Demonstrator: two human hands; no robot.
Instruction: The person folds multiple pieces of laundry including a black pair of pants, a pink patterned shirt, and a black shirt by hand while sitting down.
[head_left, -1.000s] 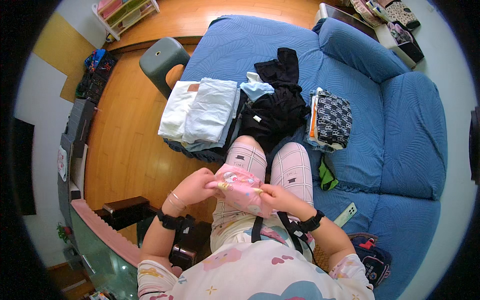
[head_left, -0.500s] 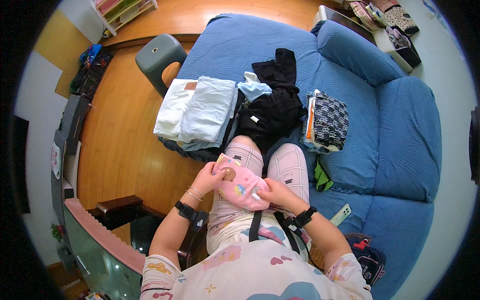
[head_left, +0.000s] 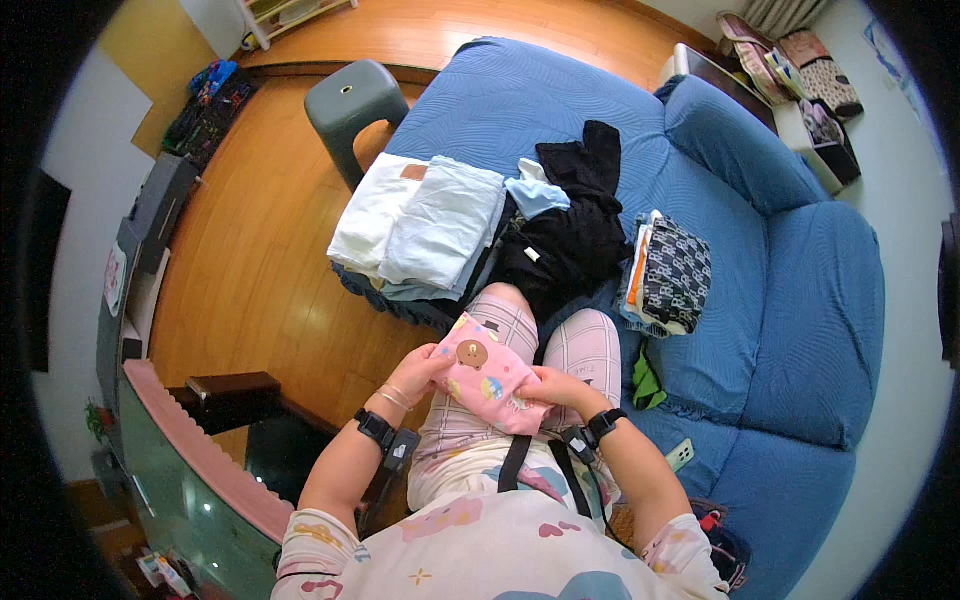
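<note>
Over my lap I hold a small pink folded garment point(head_left: 484, 385) printed with a bear and other colourful figures; its exact kind is not clear. My left hand point(head_left: 416, 374) pinches its left edge, fingers partly behind the cloth. At the lower right edge, my right hand point(head_left: 556, 387) grips it too. Beyond my knees lies a rumpled black garment point(head_left: 570, 250) with a white label. A small light-blue and white cloth point(head_left: 538, 196) rests against it. To its left is a stack of folded white and light-blue trousers point(head_left: 445, 220).
A pile of folded clothes point(head_left: 677, 275) with a dark patterned top piece sits on the blue sofa point(head_left: 800, 310). Near it are a green cloth point(head_left: 648, 380) and a phone point(head_left: 680, 455). A grey stool point(head_left: 350, 95) stands beyond the trousers. At left is a glass-topped table point(head_left: 190, 480).
My view has turned slightly, so the surroundings sit differently in the picture. Both hands keep their hold on the pink garment, which now looks a little more compact.
</note>
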